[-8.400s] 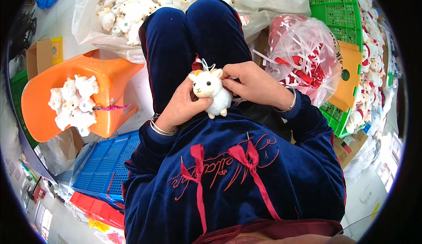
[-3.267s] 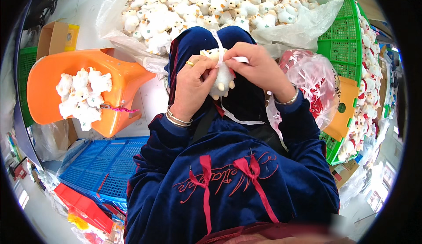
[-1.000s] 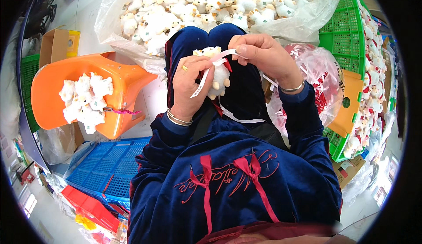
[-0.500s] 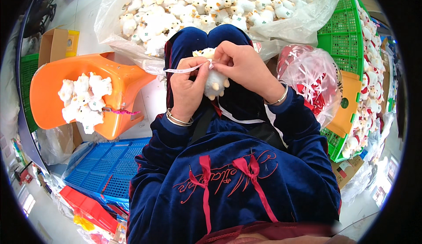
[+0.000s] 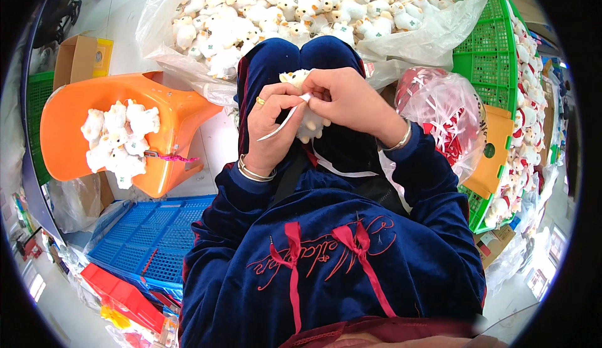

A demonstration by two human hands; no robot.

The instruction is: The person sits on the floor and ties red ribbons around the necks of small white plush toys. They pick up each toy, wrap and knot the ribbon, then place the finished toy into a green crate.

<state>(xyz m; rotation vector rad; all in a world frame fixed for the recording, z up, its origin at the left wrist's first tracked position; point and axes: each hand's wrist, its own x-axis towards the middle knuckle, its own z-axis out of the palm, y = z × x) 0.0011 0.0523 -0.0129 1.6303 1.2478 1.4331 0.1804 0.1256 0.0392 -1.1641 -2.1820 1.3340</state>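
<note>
A small stuffed animal (image 5: 311, 124), pale with stubby feet, lies over my lap between my hands; its head shows above them and its middle is hidden by my fingers. A narrow white ribbon (image 5: 280, 126) is at its neck, one end slanting down across my left fingers. My left hand (image 5: 266, 125) is closed, pinching the ribbon beside the toy. My right hand (image 5: 354, 100) is closed too, thumb and fingertips pinched on the ribbon close to the toy's neck. The knot, if any, is covered by fingertips.
Ahead is a big clear plastic bag (image 5: 433, 37) of white stuffed animals. An orange stool (image 5: 66, 131) at left carries several more. At right stand a bag of red and white ribbons (image 5: 439, 106) and a green crate (image 5: 480, 66). A blue crate (image 5: 150, 235) lies lower left.
The ribbon's loose end, which pointed left, now slants downward across my left hand. My left hand has turned slightly, and the toy sits a little more covered by my fingers.
</note>
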